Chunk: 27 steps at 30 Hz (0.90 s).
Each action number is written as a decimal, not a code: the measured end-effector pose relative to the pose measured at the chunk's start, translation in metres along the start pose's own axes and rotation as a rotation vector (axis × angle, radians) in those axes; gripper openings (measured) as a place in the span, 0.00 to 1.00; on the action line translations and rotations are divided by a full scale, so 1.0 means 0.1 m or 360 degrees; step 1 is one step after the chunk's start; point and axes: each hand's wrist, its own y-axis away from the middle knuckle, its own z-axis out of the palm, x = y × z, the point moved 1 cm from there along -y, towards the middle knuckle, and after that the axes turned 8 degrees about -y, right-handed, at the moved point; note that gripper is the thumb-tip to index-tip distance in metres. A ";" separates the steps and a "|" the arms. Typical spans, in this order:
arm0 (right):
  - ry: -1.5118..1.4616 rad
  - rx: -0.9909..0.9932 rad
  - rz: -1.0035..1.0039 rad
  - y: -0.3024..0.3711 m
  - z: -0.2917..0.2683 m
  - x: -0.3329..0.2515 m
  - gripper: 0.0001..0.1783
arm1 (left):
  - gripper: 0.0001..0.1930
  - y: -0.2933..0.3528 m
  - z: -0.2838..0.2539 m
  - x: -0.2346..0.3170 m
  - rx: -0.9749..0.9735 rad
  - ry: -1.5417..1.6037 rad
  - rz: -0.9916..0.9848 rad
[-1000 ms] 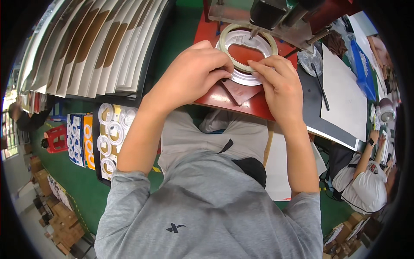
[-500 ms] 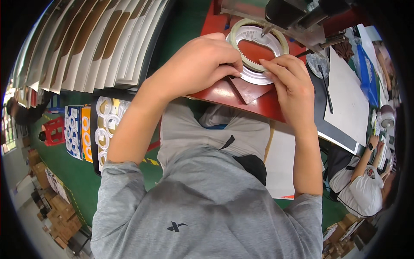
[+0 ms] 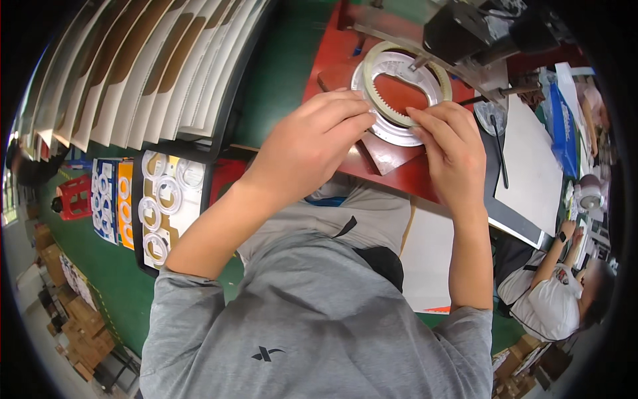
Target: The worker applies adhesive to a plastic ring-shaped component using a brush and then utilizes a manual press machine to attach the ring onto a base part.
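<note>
A cream-coloured ring with inner teeth [image 3: 446, 73] lies tilted over a silvery-white round frame [image 3: 392, 135] on the red work surface. My right hand [image 3: 453, 147] pinches the near right edge of the toothed ring between thumb and fingers. At the left edge of the frame, my left hand [image 3: 318, 139] has its fingers curled and pressed together, the tips close to the rim. Its thumb is mostly hidden, and whatever it may hold does not show. Above the rings hangs a metal pin [image 3: 419, 63] of a bench machine.
The machine's black head [image 3: 458, 32] stands over the far side. A clear round dish [image 3: 490, 118] and a black stick [image 3: 500, 153] are at the right. Upright cardboard dividers [image 3: 126, 80] fill the left; below them a tray [image 3: 199, 209] carries clear rings. A co-worker [image 3: 548, 299] sits at the right.
My left hand has turned, with its back now more over its fingertips, and its fingers have drawn closer together. The right hand keeps its pinch. The whole view has shifted slightly.
</note>
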 end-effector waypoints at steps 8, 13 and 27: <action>0.0133 0.0015 -0.0069 0.05 0.00 -0.06 0.14 | 0.18 0.07 0.05 -0.01 0.0011 0.0180 -0.0045; 0.0218 0.0071 -0.0077 0.04 0.05 -0.22 0.14 | 0.22 0.20 0.12 -0.01 0.0087 0.0025 -0.0140; 0.0262 0.0136 -0.0018 0.07 0.17 -0.35 0.11 | 0.11 0.04 0.13 0.02 0.0351 0.0157 -0.0330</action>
